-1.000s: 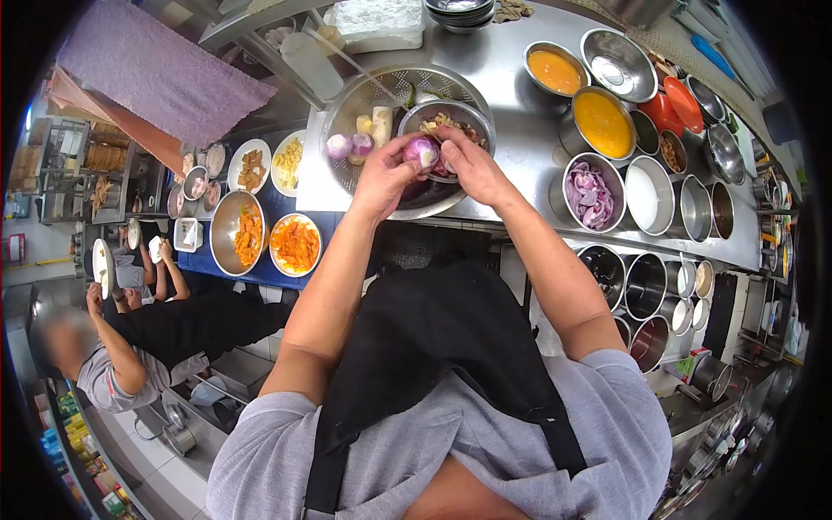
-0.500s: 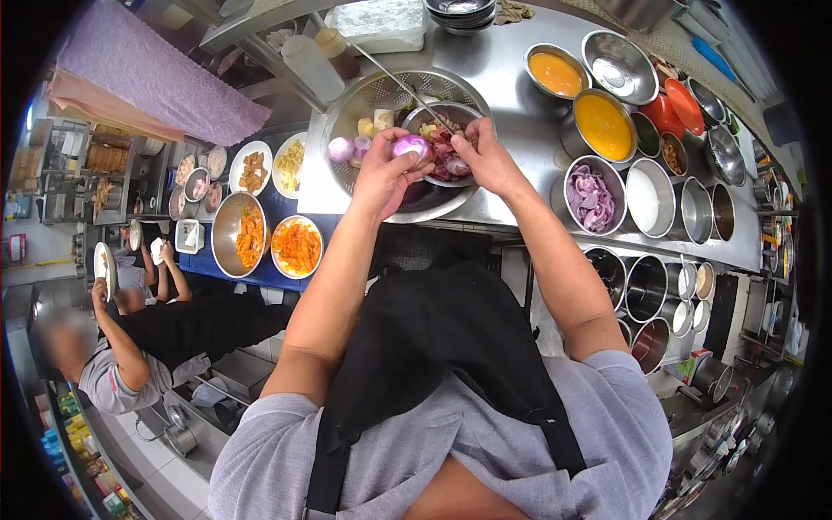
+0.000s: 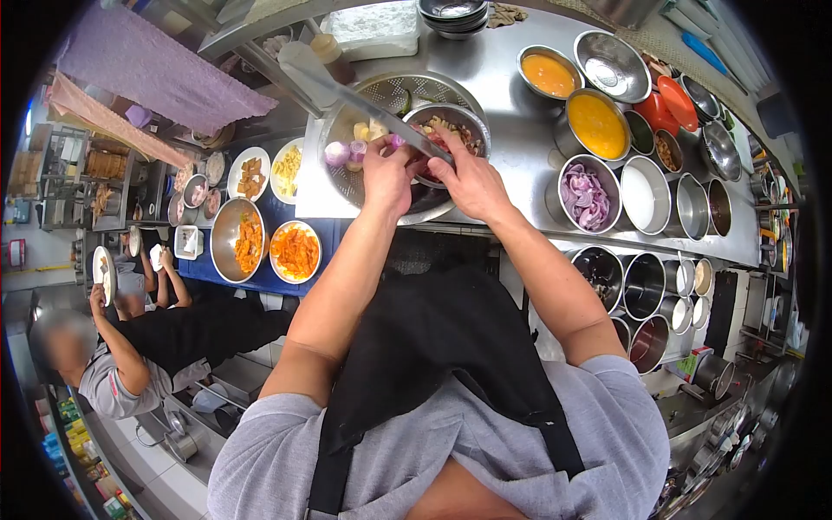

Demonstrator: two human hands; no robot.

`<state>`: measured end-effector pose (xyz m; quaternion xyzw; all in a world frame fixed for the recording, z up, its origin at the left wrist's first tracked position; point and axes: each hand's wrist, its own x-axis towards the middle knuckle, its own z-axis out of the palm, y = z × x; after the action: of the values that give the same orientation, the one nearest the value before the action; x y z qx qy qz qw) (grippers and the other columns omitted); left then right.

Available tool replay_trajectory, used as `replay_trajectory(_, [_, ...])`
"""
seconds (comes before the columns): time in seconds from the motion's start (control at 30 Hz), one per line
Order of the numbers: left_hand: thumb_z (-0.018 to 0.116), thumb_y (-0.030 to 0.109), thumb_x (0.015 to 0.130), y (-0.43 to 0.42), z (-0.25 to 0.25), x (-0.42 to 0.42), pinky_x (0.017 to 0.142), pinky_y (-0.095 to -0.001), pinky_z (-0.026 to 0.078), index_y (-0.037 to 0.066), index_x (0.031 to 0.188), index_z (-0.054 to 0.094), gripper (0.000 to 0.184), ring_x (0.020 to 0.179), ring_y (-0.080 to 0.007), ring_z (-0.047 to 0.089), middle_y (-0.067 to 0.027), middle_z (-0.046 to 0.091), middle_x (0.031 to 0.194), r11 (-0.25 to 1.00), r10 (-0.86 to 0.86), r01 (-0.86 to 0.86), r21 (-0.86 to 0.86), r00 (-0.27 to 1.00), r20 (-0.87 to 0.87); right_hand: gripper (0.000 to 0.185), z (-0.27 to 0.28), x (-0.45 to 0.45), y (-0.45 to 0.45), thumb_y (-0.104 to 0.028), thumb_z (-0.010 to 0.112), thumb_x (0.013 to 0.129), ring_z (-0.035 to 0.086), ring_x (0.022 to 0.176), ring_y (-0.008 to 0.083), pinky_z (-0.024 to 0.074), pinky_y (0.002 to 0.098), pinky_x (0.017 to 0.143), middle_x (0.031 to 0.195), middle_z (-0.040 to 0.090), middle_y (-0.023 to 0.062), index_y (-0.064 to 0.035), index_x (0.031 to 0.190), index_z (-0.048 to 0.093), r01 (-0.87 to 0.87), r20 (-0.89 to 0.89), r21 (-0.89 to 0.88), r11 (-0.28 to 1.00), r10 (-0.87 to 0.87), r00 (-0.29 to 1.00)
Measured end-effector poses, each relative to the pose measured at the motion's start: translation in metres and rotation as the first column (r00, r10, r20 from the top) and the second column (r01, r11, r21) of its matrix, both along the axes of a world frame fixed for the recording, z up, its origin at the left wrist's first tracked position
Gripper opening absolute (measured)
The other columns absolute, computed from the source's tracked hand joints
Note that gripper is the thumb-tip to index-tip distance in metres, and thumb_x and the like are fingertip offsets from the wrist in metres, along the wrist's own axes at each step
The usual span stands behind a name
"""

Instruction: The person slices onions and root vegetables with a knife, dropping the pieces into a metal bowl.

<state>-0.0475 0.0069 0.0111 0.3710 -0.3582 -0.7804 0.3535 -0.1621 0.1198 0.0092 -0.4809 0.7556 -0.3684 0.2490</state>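
Observation:
My right hand [image 3: 475, 184] is wrapped round the dark handle of a knife [image 3: 381, 114], its blade slanting up to the left. My left hand [image 3: 387, 180] has its fingers closed on a purple onion [image 3: 397, 140], mostly hidden behind the fingers and blade. Both hands are over a large perforated metal colander [image 3: 438, 85]. A smaller metal bowl [image 3: 476, 115] inside it, right of the onion, contains reddish-purple peelings and pale scraps. At the colander's left lie peeled onions [image 3: 336, 154] and pale yellow chunks [image 3: 368, 130], with a green pepper [image 3: 406, 102] near the back.
To the right stand a pot of sliced onions [image 3: 587, 195], a pot of yellow liquid [image 3: 596, 124] and an orange-filled bowl [image 3: 548, 74]. Shredded orange food [image 3: 295, 251] sits in a bowl on the blue surface at left. A co-worker [image 3: 130, 364] holds a plate [image 3: 104, 276].
The knife has swung so its blade now crosses in front of the onion, broad side showing. My left hand has turned, covering more of the onion, and both hands are slightly lower.

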Motion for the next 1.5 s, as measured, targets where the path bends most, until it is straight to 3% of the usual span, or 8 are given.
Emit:
replay_trajectory(0.1, [0.063, -0.004, 0.092, -0.001, -0.011, -0.004, 0.079, -0.0335, 0.059, -0.001, 0.129, 0.046, 0.040, 0.098, -0.0221, 0.068, -0.0125, 0.064, 0.115, 0.991, 0.006, -0.013, -0.133, 0.999, -0.052, 0.071, 0.003, 0.006, 0.001, -0.050, 0.051, 0.099, 0.063, 0.111, 0.0463, 0.0505, 0.0543, 0.091, 0.124, 0.064, 0.0283, -0.0174, 0.157, 0.027, -0.015, -0.106, -0.057, 0.998, 0.009, 0.994])
replay_trajectory(0.57, [0.056, -0.010, 0.090, 0.017, 0.009, 0.005, 0.066, -0.0256, 0.051, -0.001, 0.120, 0.062, 0.032, 0.085, -0.0140, 0.065, -0.0077, 0.068, 0.106, 0.991, -0.040, 0.036, -0.133, 0.999, -0.026, 0.063, -0.005, 0.005, 0.008, -0.046, 0.050, 0.101, 0.063, 0.109, 0.0445, 0.0499, 0.0519, 0.090, 0.122, 0.065, 0.0261, -0.0239, 0.156, 0.031, -0.081, -0.106, -0.211, 0.974, 0.059, 0.993])
replay_trajectory(0.63, [0.064, 0.002, 0.095, 0.013, 0.003, 0.010, 0.077, -0.0317, 0.060, -0.003, 0.122, 0.064, 0.028, 0.095, -0.0191, 0.070, -0.0105, 0.070, 0.110, 0.977, -0.090, 0.089, -0.192, 0.996, 0.005, 0.062, -0.005, 0.004, 0.009, -0.046, 0.050, 0.101, 0.062, 0.110, 0.0443, 0.0499, 0.0518, 0.091, 0.123, 0.065, 0.0250, -0.0233, 0.156, 0.033, -0.086, -0.099, -0.209, 0.974, 0.067, 0.993])
replay_trajectory(0.9, [0.062, 0.004, 0.096, 0.008, 0.006, 0.016, 0.078, -0.0310, 0.061, -0.005, 0.121, 0.064, 0.026, 0.093, -0.0186, 0.070, -0.0108, 0.070, 0.108, 0.966, -0.126, 0.149, -0.213, 0.985, 0.116, 0.054, -0.006, 0.004, 0.008, -0.045, 0.051, 0.101, 0.059, 0.119, 0.0421, 0.0486, 0.0482, 0.098, 0.131, 0.063, 0.0192, -0.0208, 0.149, 0.046, -0.069, -0.111, -0.186, 0.980, 0.049, 0.993])
replay_trajectory(1.03, [0.062, 0.005, 0.098, 0.000, 0.008, 0.025, 0.082, -0.0295, 0.058, -0.003, 0.126, 0.062, 0.029, 0.099, -0.0178, 0.069, -0.0112, 0.069, 0.114, 0.923, -0.236, 0.293, -0.250, 0.943, 0.234, 0.052, -0.029, -0.017, -0.006, -0.044, 0.050, 0.103, 0.058, 0.124, 0.0389, 0.0456, 0.0427, 0.104, 0.134, 0.062, 0.0193, -0.0139, 0.145, 0.051, -0.058, 0.116, -0.256, 0.965, 0.090, 0.989])
replay_trajectory(1.2, [0.064, 0.002, 0.096, -0.001, 0.001, 0.034, 0.089, -0.0309, 0.056, 0.000, 0.139, 0.049, 0.046, 0.105, -0.0192, 0.067, -0.0098, 0.066, 0.121, 0.880, -0.390, 0.369, -0.300, 0.921, -0.012, 0.055, -0.026, -0.035, -0.008, -0.042, 0.051, 0.103, 0.057, 0.126, 0.0388, 0.0443, 0.0418, 0.105, 0.137, 0.060, 0.0188, -0.0118, 0.148, 0.047, 0.004, 0.180, -0.189, 0.982, 0.031, 0.983])
replay_trajectory(1.43, [0.065, 0.001, 0.093, -0.003, 0.001, 0.024, 0.080, -0.0307, 0.057, -0.003, 0.128, 0.056, 0.036, 0.092, -0.0177, 0.069, -0.0113, 0.068, 0.111, 0.935, -0.170, 0.215, -0.282, 0.970, 0.176, 0.070, -0.006, 0.000, 0.004, -0.047, 0.055, 0.099, 0.062, 0.113, 0.0441, 0.0490, 0.0472, 0.096, 0.125, 0.065, 0.0215, -0.0207, 0.158, 0.028, -0.058, -0.041, -0.234, 0.971, 0.050, 0.998])
replay_trajectory(1.5, [0.067, 0.004, 0.091, -0.002, 0.001, 0.022, 0.079, -0.0312, 0.056, -0.003, 0.119, 0.063, 0.029, 0.090, -0.0180, 0.069, -0.0108, 0.071, 0.104, 0.894, -0.101, 0.217, -0.392, 0.950, 0.296, 0.073, -0.001, 0.006, 0.006, -0.048, 0.056, 0.098, 0.065, 0.102, 0.0436, 0.0504, 0.0491, 0.090, 0.114, 0.068, 0.0224, -0.0218, 0.159, 0.026, -0.116, -0.040, -0.115, 0.987, 0.112, 0.993])
